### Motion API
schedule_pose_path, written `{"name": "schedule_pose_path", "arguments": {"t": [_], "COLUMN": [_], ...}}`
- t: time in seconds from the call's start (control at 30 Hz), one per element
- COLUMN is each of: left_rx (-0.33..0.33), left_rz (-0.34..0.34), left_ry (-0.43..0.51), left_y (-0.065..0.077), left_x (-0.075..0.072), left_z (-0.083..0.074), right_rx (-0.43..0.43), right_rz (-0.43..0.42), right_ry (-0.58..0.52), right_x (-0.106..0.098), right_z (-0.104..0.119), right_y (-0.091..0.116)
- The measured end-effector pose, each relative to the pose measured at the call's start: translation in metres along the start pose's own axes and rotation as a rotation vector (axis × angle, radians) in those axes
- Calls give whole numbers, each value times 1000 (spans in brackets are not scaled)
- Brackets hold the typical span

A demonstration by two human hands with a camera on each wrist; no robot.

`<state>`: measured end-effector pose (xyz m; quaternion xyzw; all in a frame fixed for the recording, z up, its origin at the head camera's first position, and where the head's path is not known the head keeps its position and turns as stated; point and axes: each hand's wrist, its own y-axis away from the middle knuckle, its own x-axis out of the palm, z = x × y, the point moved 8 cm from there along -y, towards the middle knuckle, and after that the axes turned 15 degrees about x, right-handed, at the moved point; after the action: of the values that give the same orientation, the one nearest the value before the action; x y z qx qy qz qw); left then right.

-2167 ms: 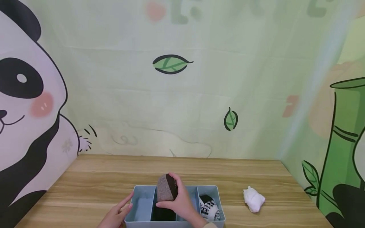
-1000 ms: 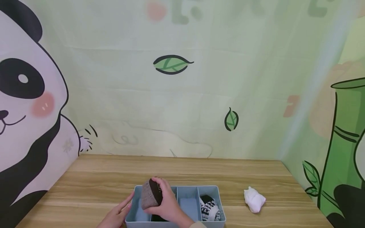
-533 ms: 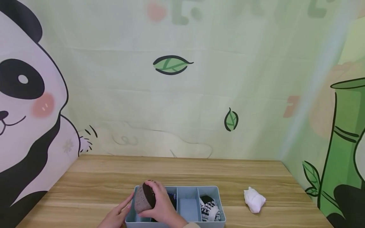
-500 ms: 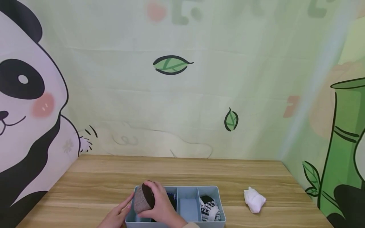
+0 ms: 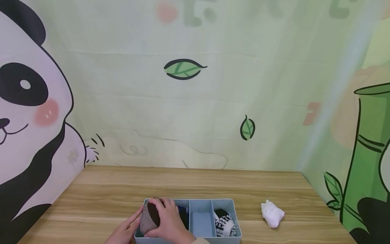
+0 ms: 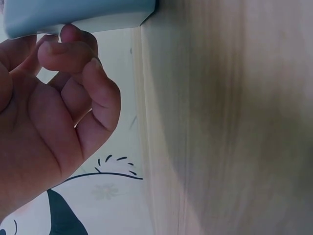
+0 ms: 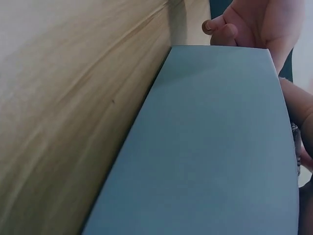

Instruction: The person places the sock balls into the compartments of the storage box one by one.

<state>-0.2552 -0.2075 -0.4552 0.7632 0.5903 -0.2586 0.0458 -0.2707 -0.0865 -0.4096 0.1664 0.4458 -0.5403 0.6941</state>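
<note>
A rolled pair of socks (image 5: 149, 218), brown-grey with a dark band, is gripped by my right hand (image 5: 170, 222) between fingers and thumb. It sits low in the leftmost compartment of a blue divided box (image 5: 223, 240). My left hand (image 5: 123, 230) rests against the box's left end; in the left wrist view its fingertips (image 6: 68, 32) meet the box wall. A dark bundle with blue flecks (image 5: 183, 217) lies in the second compartment, partly hidden by my right hand. The rightmost compartment holds a black-and-white patterned sock roll (image 5: 224, 225). Bare blue floor shows in the third.
A white bundled cloth item (image 5: 272, 213) lies on the wooden table (image 5: 259, 183), right of the box. Behind the table hangs a printed backdrop (image 5: 213, 84) with a panda and leaves. The box's long front wall (image 7: 205, 137) fills much of the right wrist view.
My right hand has carried the brown-grey socks left from over the second compartment, then down into the leftmost one. The dark bundle has come into sight. My left hand has stayed at the box's end.
</note>
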Motion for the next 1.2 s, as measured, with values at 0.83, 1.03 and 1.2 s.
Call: {"name": "schedule_pose_path", "arguments": {"t": [0.83, 1.03, 1.2], "left_rx": [-66, -104, -87], "left_rz": [69, 35, 22], "left_ry": [304, 273, 223], "left_y": [3, 5, 4], "left_x": [9, 9, 7], "left_z": [13, 12, 7], "right_rx": [45, -11, -22], "right_rz": [83, 68, 68], "right_ry": [-153, -180, -192], "right_x": [-12, -24, -34], "right_z": [-26, -36, -44], "right_y": [5, 12, 15]}}
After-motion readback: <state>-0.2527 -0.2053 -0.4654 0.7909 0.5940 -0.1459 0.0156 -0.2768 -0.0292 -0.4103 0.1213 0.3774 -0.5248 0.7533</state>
